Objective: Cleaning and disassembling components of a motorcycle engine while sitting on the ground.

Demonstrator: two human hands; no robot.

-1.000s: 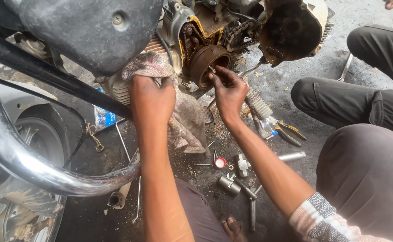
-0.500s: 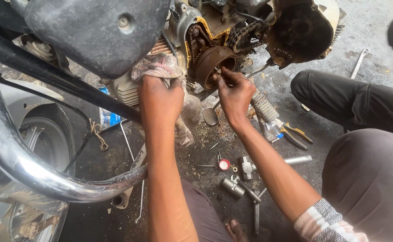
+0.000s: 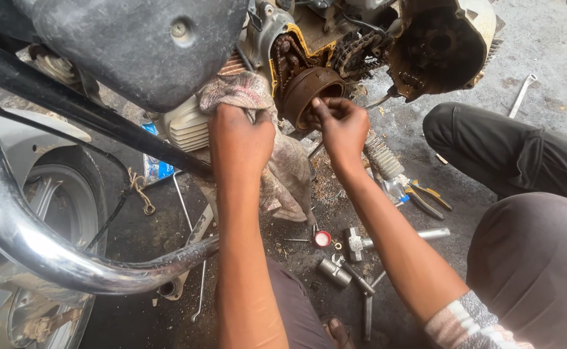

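Sockets (image 3: 335, 271), pliers (image 3: 425, 197), red cap (image 3: 323, 238) on floor; wrench (image 3: 521, 95) apart.

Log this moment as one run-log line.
left hand: pressing rag on engine | right hand: fingers at rusty clutch drum | floor: sockets, pliers
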